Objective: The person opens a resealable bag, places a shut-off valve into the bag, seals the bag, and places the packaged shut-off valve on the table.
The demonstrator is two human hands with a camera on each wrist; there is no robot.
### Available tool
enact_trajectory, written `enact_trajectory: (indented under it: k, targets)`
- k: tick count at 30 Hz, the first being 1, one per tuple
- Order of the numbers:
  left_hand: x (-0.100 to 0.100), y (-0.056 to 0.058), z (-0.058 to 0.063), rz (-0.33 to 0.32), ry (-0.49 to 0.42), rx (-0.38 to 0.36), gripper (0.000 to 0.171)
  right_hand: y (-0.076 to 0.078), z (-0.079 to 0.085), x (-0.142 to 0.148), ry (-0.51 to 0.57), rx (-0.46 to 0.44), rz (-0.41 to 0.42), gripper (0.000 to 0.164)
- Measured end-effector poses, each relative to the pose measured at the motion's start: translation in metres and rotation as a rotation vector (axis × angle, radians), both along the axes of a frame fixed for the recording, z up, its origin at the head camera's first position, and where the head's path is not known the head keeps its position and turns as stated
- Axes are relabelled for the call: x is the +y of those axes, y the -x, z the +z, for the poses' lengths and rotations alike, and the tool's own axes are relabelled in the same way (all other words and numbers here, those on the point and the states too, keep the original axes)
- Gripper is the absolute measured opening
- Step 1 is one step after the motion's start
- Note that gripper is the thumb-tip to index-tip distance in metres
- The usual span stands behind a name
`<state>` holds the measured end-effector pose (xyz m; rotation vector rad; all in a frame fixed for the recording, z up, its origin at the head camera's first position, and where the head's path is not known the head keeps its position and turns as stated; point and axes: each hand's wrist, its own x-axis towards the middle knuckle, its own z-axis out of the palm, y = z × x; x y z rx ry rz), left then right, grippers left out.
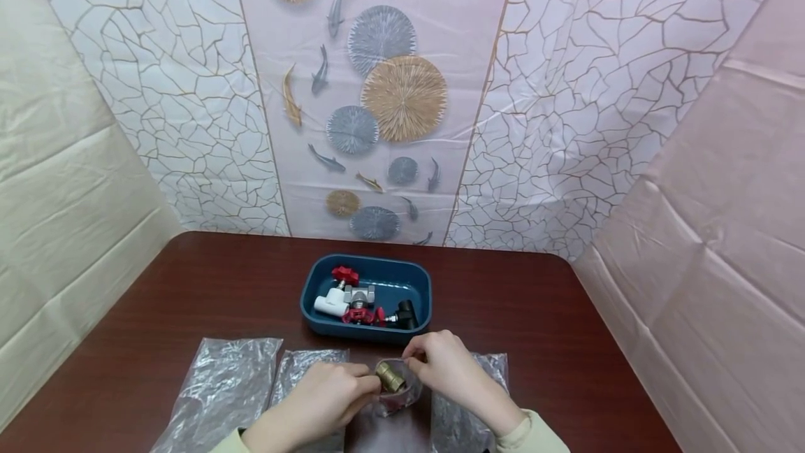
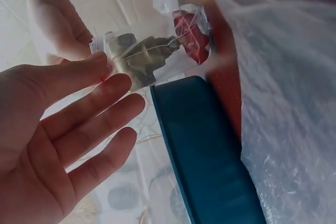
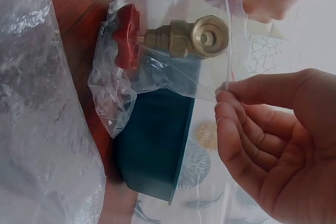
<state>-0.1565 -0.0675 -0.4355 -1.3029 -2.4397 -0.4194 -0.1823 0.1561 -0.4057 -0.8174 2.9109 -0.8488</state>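
A brass valve [image 3: 181, 39] with a red handwheel [image 3: 127, 38] sits inside a clear zip bag [image 3: 173, 80], handwheel toward the bag's bottom. My left hand [image 1: 332, 391] pinches one side of the bag's mouth between thumb and index finger, its other fingers spread in the left wrist view. At the opposite side of the mouth, my right hand [image 1: 449, 372] pinches the edge with thumb and fingertips. Between both hands in the head view, the brass body [image 1: 390, 377] shows near the bag's top.
Just behind the hands stands a blue bin [image 1: 367, 332] holding several valves with red handles, among them a white one [image 1: 332, 303] and a black one [image 1: 407, 314]. Clear plastic bags lie at left [image 1: 223, 386] and under the right forearm [image 1: 455, 425] on the dark wood table [image 1: 534, 313].
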Motion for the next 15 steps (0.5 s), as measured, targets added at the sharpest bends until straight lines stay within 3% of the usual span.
enact_trajectory:
  k: [15]
  targets:
    - [-0.007,-0.002,0.019,0.042,-0.037,-0.084,0.008,-0.015,0.011,0.008,0.103,0.022,-0.1,0.008]
